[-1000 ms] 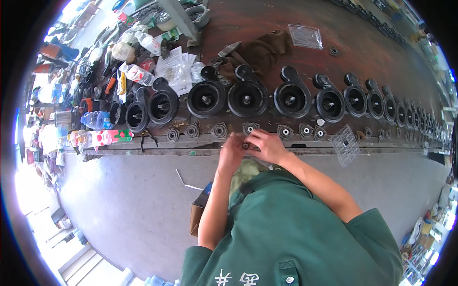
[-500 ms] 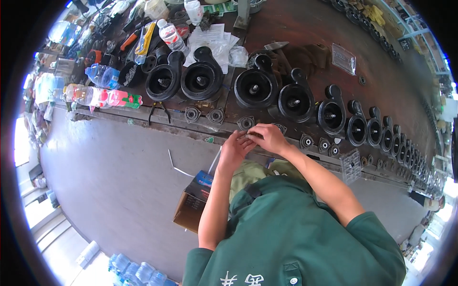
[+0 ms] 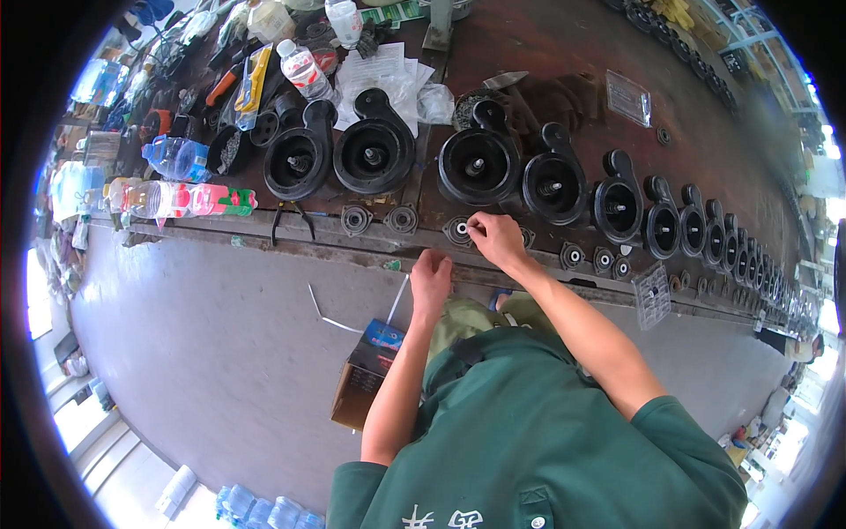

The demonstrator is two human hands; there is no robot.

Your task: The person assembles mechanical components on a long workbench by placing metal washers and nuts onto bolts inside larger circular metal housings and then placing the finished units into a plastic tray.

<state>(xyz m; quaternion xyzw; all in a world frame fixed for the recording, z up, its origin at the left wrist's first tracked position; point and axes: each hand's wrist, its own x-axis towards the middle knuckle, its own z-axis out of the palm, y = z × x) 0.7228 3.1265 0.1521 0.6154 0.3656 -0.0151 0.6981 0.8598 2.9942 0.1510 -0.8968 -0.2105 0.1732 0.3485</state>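
Grey metal, shaped as a small flanged disc (image 3: 452,234) with a pale ring (image 3: 462,228) at its centre, lies flat near the front edge of the dark, worn workbench (image 3: 538,40), and we see the bare right hand (image 3: 499,238) poised beside it. We judge the step in hand to be fine fingertip work at that centre; to do it well, we would bring the fingertips squarely over the ring, press evenly and level all around it, and have the bare left hand (image 3: 431,275) steady the disc so that it neither tilts nor slides. Relative to the right hand, we find the disc just to the left of the fingertips, which reach its right side; whether they touch it or stop just short, we cannot tell. We note that the right thumb and fingers are drawn narrow, though whether they pinch anything is hidden from us. The left hand is nearer the body, lower left of the disc and apart from it, its fingers curled; whether it holds anything, we cannot tell. Beyond the disc lies a round black housing (image 3: 458,173) with a central metal shaft (image 3: 478,165).
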